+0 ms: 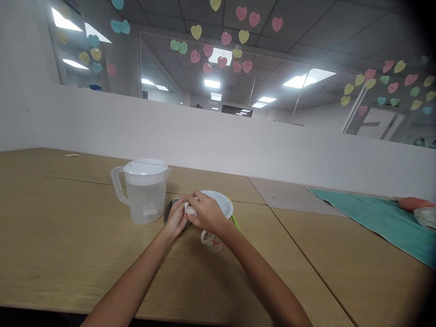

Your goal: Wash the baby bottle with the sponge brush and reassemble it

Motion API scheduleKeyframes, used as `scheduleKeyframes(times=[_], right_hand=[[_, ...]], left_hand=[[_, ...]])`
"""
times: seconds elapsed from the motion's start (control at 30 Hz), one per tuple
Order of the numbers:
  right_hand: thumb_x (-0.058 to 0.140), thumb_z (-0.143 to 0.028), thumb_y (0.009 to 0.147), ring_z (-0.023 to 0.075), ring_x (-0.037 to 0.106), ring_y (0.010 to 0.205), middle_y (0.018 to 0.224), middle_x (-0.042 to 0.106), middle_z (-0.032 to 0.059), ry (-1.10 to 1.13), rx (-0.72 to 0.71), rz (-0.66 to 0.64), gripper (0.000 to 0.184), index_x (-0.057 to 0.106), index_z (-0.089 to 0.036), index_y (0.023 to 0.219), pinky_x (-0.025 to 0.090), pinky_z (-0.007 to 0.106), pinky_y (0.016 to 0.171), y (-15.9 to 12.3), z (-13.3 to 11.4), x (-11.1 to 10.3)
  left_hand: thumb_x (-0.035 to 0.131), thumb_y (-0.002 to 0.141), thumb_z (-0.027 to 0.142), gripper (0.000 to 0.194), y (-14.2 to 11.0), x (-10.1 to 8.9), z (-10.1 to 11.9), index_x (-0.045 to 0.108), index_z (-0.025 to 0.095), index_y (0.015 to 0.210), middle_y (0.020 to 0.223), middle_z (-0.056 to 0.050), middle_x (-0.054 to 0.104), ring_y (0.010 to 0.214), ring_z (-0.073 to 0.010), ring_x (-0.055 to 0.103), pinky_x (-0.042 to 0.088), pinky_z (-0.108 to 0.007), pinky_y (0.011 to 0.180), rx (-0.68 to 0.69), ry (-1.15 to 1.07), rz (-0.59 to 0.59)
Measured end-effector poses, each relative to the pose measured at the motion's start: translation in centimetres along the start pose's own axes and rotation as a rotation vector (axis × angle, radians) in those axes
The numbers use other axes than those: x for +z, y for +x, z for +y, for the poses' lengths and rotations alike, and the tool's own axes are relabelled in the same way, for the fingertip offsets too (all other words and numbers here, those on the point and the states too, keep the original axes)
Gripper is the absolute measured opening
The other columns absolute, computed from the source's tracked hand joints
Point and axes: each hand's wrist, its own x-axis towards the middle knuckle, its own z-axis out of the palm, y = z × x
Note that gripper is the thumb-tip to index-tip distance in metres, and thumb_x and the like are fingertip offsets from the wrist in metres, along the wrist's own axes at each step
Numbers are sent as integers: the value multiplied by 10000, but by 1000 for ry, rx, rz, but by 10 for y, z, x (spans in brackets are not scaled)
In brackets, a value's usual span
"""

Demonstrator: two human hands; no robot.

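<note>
Both hands meet above the middle of the table, fingers closed around a small white rounded object (pixel 190 209) whose kind I cannot make out. My left hand (pixel 176 219) grips it from the left, and my right hand (pixel 208 213) covers it from above and the right. Beneath the left hand, a dark round dish (pixel 167 211) is partly hidden. A white plate (pixel 223 202) lies behind the right hand. Below that hand stands a small clear cup (pixel 214 245) with red print and a handle. Something thin and bright green (pixel 236 223) pokes out beside the plate.
A translucent lidded pitcher (pixel 146 200) stands left of the hands, its handle facing left. On the right, a teal cloth (pixel 371 218) carries a reddish item (pixel 413 203). Seams cross the wooden table (pixel 85 254). A white wall (pixel 204 143) closes off the back.
</note>
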Motion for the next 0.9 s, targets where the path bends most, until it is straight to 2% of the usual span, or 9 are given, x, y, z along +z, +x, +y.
scheduleKeyframes(times=[0.07,0.17,0.23,0.33,0.43,0.5,0.57,0.67,0.9], right_hand=[[514,-219,763,197,507,869,1017,521,80,13,19,36,305,515,-196,1067,419,300,730,-1,0,-6],[505,-200,718,186,489,834,946,506,66,105,69,161,290,491,-164,1006,412,290,718,-5,-2,-24],[498,-174,686,180,478,840,932,486,61,186,116,267,342,463,-145,1025,409,283,726,-8,-2,-41],[494,-131,655,171,477,879,987,459,58,265,178,373,449,454,-151,1102,404,276,757,-13,6,-64],[522,-125,662,152,496,844,969,466,34,313,199,242,350,545,-188,1005,400,271,767,-17,24,-77],[576,-141,660,150,502,831,930,493,25,321,220,137,263,579,-186,919,396,272,766,-20,38,-79],[643,-169,642,150,502,822,906,525,23,320,237,57,251,592,-179,887,391,272,753,-22,52,-79],[724,-235,605,142,503,790,868,563,18,354,249,-51,301,613,-169,877,386,257,711,-24,65,-76],[756,-284,573,114,495,717,787,569,-14,482,205,-356,358,638,-169,891,376,217,629,-21,76,-62]], left_hand=[[717,646,255,269,-3,1,1,617,123,858,729,-22,651,687,-124,611,472,-206,647,-4,20,-49],[648,724,373,416,-9,4,0,565,192,1089,917,-46,665,859,-165,620,476,-246,747,3,123,-127],[574,769,445,501,-15,7,-5,491,219,1207,1035,-63,645,988,-200,587,453,-302,841,64,264,-187],[599,743,449,608,-27,12,-14,438,213,1279,1179,-85,583,1143,-253,486,334,-378,992,205,608,-389],[726,614,407,754,-38,13,-23,443,229,1289,1243,-85,542,1197,-296,420,190,-426,1071,316,957,-547],[749,574,405,774,-41,13,-27,465,240,1276,1248,-83,536,1206,-311,406,146,-440,1085,353,1072,-558],[741,574,415,775,-40,12,-28,466,243,1277,1219,-84,552,1202,-316,405,160,-449,1081,353,1114,-540],[749,551,417,816,-34,9,-24,451,242,1290,1153,-84,578,1147,-311,445,267,-445,1029,329,1142,-528],[776,501,388,733,-23,0,-19,553,233,1182,1216,-86,537,1120,-311,461,340,-415,971,251,1076,-566]])
